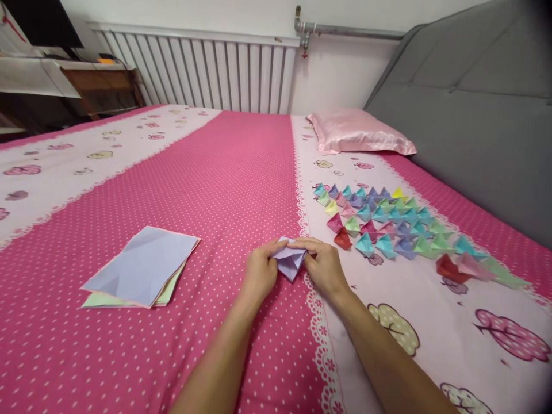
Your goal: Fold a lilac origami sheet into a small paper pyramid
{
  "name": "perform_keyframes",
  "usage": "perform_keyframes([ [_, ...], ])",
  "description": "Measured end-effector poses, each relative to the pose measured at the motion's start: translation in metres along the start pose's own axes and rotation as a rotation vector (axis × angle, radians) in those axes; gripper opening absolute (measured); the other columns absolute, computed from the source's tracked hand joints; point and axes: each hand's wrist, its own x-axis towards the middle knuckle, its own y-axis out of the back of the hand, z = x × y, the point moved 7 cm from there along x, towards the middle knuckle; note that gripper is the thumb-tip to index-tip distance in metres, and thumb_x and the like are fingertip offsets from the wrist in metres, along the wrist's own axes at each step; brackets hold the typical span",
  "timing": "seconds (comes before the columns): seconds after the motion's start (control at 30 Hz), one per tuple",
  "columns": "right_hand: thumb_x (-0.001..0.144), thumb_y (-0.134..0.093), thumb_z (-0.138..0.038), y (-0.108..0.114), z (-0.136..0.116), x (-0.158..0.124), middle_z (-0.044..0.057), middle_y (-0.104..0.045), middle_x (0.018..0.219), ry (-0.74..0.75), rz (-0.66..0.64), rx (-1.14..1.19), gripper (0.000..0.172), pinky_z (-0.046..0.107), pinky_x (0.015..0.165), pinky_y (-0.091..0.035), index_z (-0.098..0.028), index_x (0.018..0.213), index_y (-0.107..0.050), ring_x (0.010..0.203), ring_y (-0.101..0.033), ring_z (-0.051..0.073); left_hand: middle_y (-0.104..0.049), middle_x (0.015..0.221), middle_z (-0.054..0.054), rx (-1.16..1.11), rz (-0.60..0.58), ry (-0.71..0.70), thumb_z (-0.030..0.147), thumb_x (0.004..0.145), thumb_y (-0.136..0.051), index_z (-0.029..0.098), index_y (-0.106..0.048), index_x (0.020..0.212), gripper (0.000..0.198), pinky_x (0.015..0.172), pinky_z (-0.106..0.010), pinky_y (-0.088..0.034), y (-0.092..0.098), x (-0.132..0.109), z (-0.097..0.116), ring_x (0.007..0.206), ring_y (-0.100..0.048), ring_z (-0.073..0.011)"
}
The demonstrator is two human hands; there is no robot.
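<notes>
Nearest the viewer, the person's two bare forearms [218, 359] extend over the bed, converging on a folded lilac paper [290, 264]. The paper is held above the bedspread [254, 155], close to the lace-patterned border between a pink polka-dot panel and a pale panel printed with trees. The left hand [260, 270] has its fingers closed on the paper's left side; the right hand [324, 265] grips the right side, with fingers laid along the upper edge. The paper shows a pointed lower corner and an open fold facing the viewer.

To the left, well apart from the hands, a stack of paper sheets [142, 264] lies flat on the polka-dot panel. Its top sheet is pale blue-lilac; green edges protrude beneath, unevenly aligned.

To the right, several rows of folded paper boats [364, 245] stand on the pale panel, in blue, green, pink, purple, red and yellow.

Beyond these lies a pink satin pillow [357, 132], near the grey padded headboard [474, 109]. Against the far wall are a white radiator [207, 69] and a metal pipe [353, 30]. At far left, a table [97, 79] carries a dark monitor [43, 23].
</notes>
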Motion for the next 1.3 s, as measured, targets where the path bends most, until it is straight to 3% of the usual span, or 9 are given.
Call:
perform_keyframes([
  [0.13, 0.070, -0.042, -0.001, -0.005, 0.008, 0.000, 0.005, -0.067, 0.107, 0.000, -0.054, -0.207, 0.044, 0.033, 0.095, -0.044, -0.021, 0.096, -0.071, 0.099, -0.062, 0.016, -0.059, 0.120, -0.011, 0.402, 0.013, -0.054, 0.001, 0.073, -0.039, 0.016, -0.066, 0.106, 0.046, 0.097, -0.040, -0.040, 0.003, 0.001, 0.000, 0.111, -0.055, -0.0243],
  [0.27, 0.076, -0.043, -0.005, -0.014, 0.004, -0.004, 0.011, -0.055, 0.127, 0.040, -0.273, -0.508, 0.043, 0.039, 0.101, -0.037, -0.016, 0.112, -0.064, 0.117, -0.051, 0.022, -0.057, 0.123, -0.014, 0.601, -0.187, -0.146, 0.007, 0.079, -0.037, 0.014, -0.066, 0.106, 0.040, 0.101, -0.038, -0.036, -0.007, -0.002, 0.002, 0.115, -0.052, -0.0243],
  [0.37, 0.080, -0.053, -0.022, -0.020, -0.004, -0.014, 0.014, -0.040, 0.140, 0.110, -0.504, -0.558, 0.052, 0.043, 0.106, -0.030, -0.013, 0.131, -0.046, 0.130, -0.035, 0.025, -0.049, 0.132, -0.013, 0.688, -0.326, -0.169, 0.010, 0.081, -0.037, 0.014, -0.057, 0.118, 0.043, 0.109, -0.041, -0.023, -0.008, -0.010, 0.003, 0.128, -0.037, -0.0237],
  [0.43, 0.083, -0.053, -0.039, -0.022, -0.005, -0.021, 0.014, -0.029, 0.146, 0.095, -0.631, -0.517, 0.064, 0.044, 0.109, -0.025, -0.013, 0.138, -0.033, 0.135, -0.023, 0.026, -0.034, 0.143, -0.013, 0.685, -0.399, -0.112, 0.022, 0.084, -0.041, 0.013, -0.043, 0.132, 0.049, 0.110, -0.043, -0.016, -0.004, -0.017, 0.001, 0.135, -0.022, -0.0250],
  [0.5, 0.087, -0.040, -0.049, -0.022, -0.003, -0.024, 0.012, -0.021, 0.148, 0.041, -0.703, -0.464, 0.064, 0.045, 0.110, -0.020, -0.014, 0.140, -0.029, 0.137, -0.015, 0.025, -0.020, 0.147, -0.014, 0.648, -0.486, -0.034, 0.040, 0.086, -0.040, 0.012, -0.031, 0.138, 0.060, 0.110, -0.045, -0.012, -0.002, -0.024, -0.002, 0.137, -0.009, -0.0266],
  [0.63, 0.094, -0.016, -0.046, -0.025, 0.002, -0.020, 0.008, -0.026, 0.147, -0.023, -0.650, -0.362, 0.055, 0.044, 0.111, -0.019, -0.016, 0.137, -0.037, 0.137, -0.015, 0.021, -0.017, 0.148, -0.015, 0.641, -0.441, 0.031, 0.046, 0.091, -0.022, 0.011, -0.030, 0.138, 0.060, 0.109, -0.047, -0.010, 0.002, -0.023, -0.001, 0.137, -0.005, -0.0270],
  [0.77, 0.094, -0.026, -0.037, -0.032, 0.009, -0.014, 0.009, -0.035, 0.143, 0.026, -0.533, -0.470, 0.049, 0.041, 0.110, -0.021, -0.013, 0.135, -0.040, 0.136, -0.021, 0.022, -0.018, 0.147, -0.017, 0.825, -0.331, 0.038, 0.034, 0.091, -0.028, 0.009, -0.035, 0.136, 0.052, 0.109, -0.047, -0.013, 0.000, -0.017, -0.005, 0.137, -0.006, -0.0297],
  [1.03, 0.090, -0.033, -0.031, -0.044, 0.012, -0.021, 0.009, -0.015, 0.151, 0.085, -0.531, -0.760, 0.056, 0.044, 0.111, -0.016, -0.016, 0.143, -0.022, 0.139, -0.007, 0.024, -0.010, 0.150, -0.015, 0.942, -0.303, 0.055, 0.045, 0.089, -0.032, 0.018, -0.026, 0.141, 0.059, 0.108, -0.049, -0.009, -0.007, -0.019, -0.013, 0.137, -0.003, -0.0313],
  [1.3, 0.089, -0.033, -0.039, -0.039, 0.019, -0.027, 0.011, -0.011, 0.151, 0.027, -0.580, -0.829, 0.061, 0.049, 0.110, -0.011, -0.015, 0.143, -0.018, 0.138, -0.005, 0.027, -0.011, 0.150, -0.012, 0.963, -0.340, 0.091, 0.049, 0.085, -0.038, 0.021, -0.030, 0.140, 0.061, 0.108, -0.051, -0.009, -0.003, -0.020, -0.012, 0.137, -0.004, -0.0326],
])
